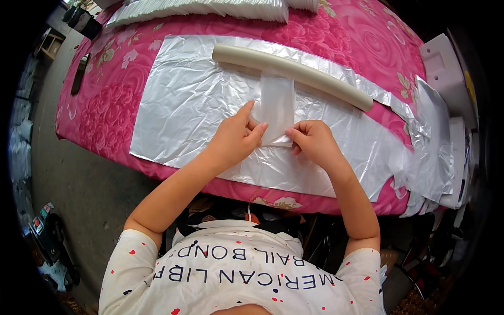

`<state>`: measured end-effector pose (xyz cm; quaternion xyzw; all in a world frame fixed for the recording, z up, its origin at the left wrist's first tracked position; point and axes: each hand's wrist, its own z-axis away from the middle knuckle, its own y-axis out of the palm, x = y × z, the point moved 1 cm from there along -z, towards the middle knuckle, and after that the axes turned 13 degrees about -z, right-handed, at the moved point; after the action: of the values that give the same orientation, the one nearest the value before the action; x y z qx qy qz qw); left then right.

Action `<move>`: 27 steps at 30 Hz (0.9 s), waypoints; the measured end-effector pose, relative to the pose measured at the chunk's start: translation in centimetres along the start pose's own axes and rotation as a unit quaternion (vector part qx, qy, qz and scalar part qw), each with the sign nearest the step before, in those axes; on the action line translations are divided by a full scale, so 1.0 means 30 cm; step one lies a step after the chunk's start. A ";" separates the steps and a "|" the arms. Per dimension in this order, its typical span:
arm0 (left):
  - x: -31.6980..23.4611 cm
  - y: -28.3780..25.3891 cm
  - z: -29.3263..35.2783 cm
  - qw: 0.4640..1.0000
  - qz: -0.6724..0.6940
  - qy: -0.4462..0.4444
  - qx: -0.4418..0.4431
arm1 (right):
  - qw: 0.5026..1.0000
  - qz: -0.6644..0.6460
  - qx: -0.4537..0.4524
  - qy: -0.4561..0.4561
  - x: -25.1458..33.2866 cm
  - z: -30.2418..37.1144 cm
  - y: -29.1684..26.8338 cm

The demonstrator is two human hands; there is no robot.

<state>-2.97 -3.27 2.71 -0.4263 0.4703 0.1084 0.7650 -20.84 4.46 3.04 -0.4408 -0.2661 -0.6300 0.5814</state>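
A narrow piece of translucent plastic film [277, 105], perhaps a folded bag, lies on a wide silvery plastic sheet [178, 94]. My left hand [236, 135] rests at the film's left side, index finger stretched forward and thumb apart, the thumb tip at its edge. The other left fingers are partly hidden. With thumb and fingers together, my right hand [315, 140] pinches the film's near right corner. Beyond both hands a long beige tube [294, 71] lies across the sheet, touching or just over the film's far end.
Under the sheet is a pink flowered tablecloth [110, 115]. Stacked white plastic bags [205, 9] line the far edge. Crumpled clear plastic [430, 147] and a white foam box [446, 73] stand at the right. A dark phone-like object [80, 73] lies far left, near a black cylinder [82, 23].
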 end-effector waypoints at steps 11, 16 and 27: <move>0.033 0.141 0.079 0.892 -0.381 0.245 0.004 | 0.998 -0.022 0.019 0.060 0.016 -0.023 -0.019; 0.045 0.141 0.086 0.886 -0.401 0.232 0.007 | 0.991 0.110 -0.063 -0.036 0.022 0.023 0.017; 0.038 0.085 0.034 0.866 -0.323 0.353 -0.145 | 0.830 0.334 0.038 -0.445 -0.026 -0.035 -0.037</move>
<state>-3.16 -1.20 0.60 -0.6700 0.5239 -0.2355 0.4702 -22.23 4.16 2.06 -0.7129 -0.3563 -0.1221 0.5916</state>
